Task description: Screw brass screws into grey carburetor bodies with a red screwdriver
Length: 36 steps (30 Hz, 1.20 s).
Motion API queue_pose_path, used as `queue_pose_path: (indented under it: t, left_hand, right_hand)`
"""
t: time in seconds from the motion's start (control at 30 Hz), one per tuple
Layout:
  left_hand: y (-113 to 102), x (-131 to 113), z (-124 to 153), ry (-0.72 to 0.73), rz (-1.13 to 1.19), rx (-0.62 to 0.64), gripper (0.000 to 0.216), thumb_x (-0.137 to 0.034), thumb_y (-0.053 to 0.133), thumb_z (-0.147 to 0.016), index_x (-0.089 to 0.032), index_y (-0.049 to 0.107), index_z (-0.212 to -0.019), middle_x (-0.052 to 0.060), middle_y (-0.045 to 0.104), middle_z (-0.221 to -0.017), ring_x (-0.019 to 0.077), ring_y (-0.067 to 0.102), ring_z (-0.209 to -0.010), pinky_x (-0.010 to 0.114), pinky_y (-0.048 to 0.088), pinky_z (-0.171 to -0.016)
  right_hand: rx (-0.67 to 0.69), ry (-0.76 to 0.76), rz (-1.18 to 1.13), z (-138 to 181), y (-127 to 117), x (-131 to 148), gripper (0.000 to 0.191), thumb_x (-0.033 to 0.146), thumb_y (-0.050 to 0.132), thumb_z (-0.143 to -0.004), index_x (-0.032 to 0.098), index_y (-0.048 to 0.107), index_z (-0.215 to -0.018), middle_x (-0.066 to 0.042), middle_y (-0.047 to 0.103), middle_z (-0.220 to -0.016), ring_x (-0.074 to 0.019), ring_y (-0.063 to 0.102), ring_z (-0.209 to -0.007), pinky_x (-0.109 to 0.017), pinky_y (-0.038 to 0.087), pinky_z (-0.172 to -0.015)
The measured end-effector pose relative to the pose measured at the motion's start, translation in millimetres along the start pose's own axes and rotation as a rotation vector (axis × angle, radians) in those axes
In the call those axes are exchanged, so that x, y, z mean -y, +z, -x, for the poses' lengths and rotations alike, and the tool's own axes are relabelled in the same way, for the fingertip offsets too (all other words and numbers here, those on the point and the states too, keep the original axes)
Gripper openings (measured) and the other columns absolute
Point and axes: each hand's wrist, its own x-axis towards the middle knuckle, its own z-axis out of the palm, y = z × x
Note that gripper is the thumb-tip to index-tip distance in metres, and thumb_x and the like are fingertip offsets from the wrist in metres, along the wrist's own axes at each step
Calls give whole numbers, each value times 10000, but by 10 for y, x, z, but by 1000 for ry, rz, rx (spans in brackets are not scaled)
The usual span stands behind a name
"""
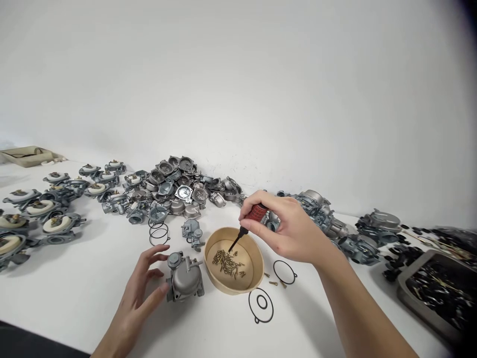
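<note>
My right hand grips a screwdriver by its red handle. The dark shaft points down into a round tan bowl, its tip close to a heap of small brass-coloured screws. Whether the tip touches a screw I cannot tell. To the left of the bowl a grey metal carburetor rests on the table with its rounded cover upward. My left hand is beside it, fingers apart and curved around its left side; the thumb is at or very near the body.
Black rubber rings and a few loose screws lie right of the bowl. A pile of metal bowl covers stands behind. Carburetor bodies with white floats spread leftward. At right is a metal tray of small black parts.
</note>
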Motion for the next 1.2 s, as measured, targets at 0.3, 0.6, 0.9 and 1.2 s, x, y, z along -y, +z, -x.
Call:
queue_pose_path:
  t: [0.3, 0.6, 0.9, 1.2]
  left_hand:
    - [-108, 93, 2, -46, -142, 214, 792, -532, 724, -952, -395, 373, -1649, 110, 497, -1670, 411, 574, -1382, 463, 483, -1060]
    - [-58, 29, 29, -108, -152, 220, 762, -473, 818, -876, -366, 504, -1562, 58, 536, -1655, 378, 533, -1485, 412, 442, -1180]
    - [-28, -22, 15, -123, -171, 237, 793, -420, 835, -850, -327, 489, -1558, 102, 606, -1579, 393, 602, -1400, 465, 451, -1162]
    - [-20, -44, 13, -104, -188, 265, 735, -418, 815, -891, -309, 476, -1535, 122, 574, -1575, 396, 563, -1410, 499, 423, -1182]
  right_hand:
    - [-47, -85, 10, 26, -29, 127, 69, 165, 680, -1023, 226, 646, -1022, 27, 708, -891, -92, 639, -742, -238, 518, -680]
    - [-61, -115, -38, 44, -25, 220, 88, 145, 669, -1032, 231, 650, -1044, 15, 725, -938, -100, 672, -782, -248, 549, -711]
    - [-97, -159, -104, 41, 30, 365, 121, 125, 693, -1018, 232, 641, -1042, 26, 740, -931, -97, 711, -793, -237, 569, -701]
    - [-93, -175, -174, 86, 120, 484, 176, 106, 726, -994, 239, 629, -1056, 16, 756, -957, -114, 730, -795, -246, 579, -672]
